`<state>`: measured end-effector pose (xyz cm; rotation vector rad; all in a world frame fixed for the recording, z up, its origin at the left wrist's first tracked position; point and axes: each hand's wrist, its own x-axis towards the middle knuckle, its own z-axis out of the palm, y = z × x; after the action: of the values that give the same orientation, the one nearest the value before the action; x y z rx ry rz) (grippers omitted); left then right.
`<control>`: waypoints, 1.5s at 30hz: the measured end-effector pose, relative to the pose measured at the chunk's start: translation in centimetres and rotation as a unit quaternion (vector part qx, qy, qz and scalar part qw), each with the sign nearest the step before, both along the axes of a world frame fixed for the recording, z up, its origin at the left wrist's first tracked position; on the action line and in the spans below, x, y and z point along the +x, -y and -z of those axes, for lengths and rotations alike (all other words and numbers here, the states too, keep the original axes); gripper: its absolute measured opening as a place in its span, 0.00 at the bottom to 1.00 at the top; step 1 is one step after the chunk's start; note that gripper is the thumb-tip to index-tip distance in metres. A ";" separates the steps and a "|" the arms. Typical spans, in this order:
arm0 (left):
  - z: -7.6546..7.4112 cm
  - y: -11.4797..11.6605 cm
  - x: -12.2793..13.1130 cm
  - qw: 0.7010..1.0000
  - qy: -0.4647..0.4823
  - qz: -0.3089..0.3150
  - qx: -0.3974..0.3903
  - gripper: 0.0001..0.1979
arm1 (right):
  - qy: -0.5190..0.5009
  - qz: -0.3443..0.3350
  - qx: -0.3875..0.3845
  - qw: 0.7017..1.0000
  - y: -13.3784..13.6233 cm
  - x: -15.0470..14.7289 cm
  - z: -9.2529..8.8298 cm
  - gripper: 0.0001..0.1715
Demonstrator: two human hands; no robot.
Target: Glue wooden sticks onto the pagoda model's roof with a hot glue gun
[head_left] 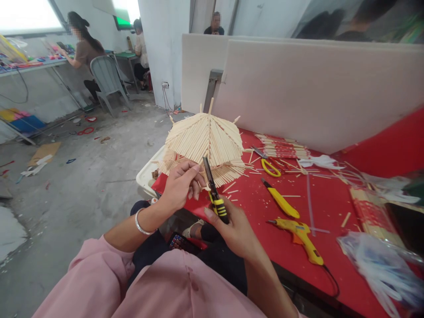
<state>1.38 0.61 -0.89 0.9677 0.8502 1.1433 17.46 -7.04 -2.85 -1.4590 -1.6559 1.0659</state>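
A pagoda-like model made of pale wooden sticks (pixel 205 138) stands at the table's front left corner, its tiers sloping outward and a few stick ends poking up. In front of its lower tier is my left hand (pixel 185 181), fingers curled in and thumb against the index finger. Whatever those fingers may hold is hidden. My right hand (pixel 233 225) is wrapped round a hand cutter (pixel 217 203) with black and yellow grips. Its dark metal jaw points up and away, overlapping the model's lower edge in view, beside my left fingertips. I cannot tell whether the jaw touches the model.
On the red table (pixel 251 207) lie a yellow utility knife (pixel 281 201), yellow glue gun (pixel 300 236), yellow-handled scissors (pixel 270 168), stick bundles (pixel 281 145) and plastic bags (pixel 374 260). White boards (pixel 318 88) stand behind. Other people sit farther off, one on a grey chair (pixel 107 77).
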 end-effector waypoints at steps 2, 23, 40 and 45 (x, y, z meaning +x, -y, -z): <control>0.0 0.5 -0.2 1.000 -0.002 -0.005 0.013 0.18 | 0.022 -0.008 0.016 1.000 0.7 0.8 0.3 0.21; 2.2 6.1 6.7 0.928 -0.266 0.153 0.211 0.13 | 0.112 0.093 0.077 0.986 8.1 8.6 4.9 0.37; 4.2 4.4 8.5 0.929 -0.056 0.332 -0.151 0.18 | 0.081 0.107 0.036 0.990 8.6 10.1 7.5 0.34; 5.0 4.3 8.4 0.923 -0.036 0.331 -0.193 0.16 | 0.109 0.104 0.022 0.988 8.5 9.9 7.2 0.26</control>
<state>9.83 -3.67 -5.93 0.8668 0.6891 0.3411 27.32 -15.55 -10.00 -1.7270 -1.6185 0.7733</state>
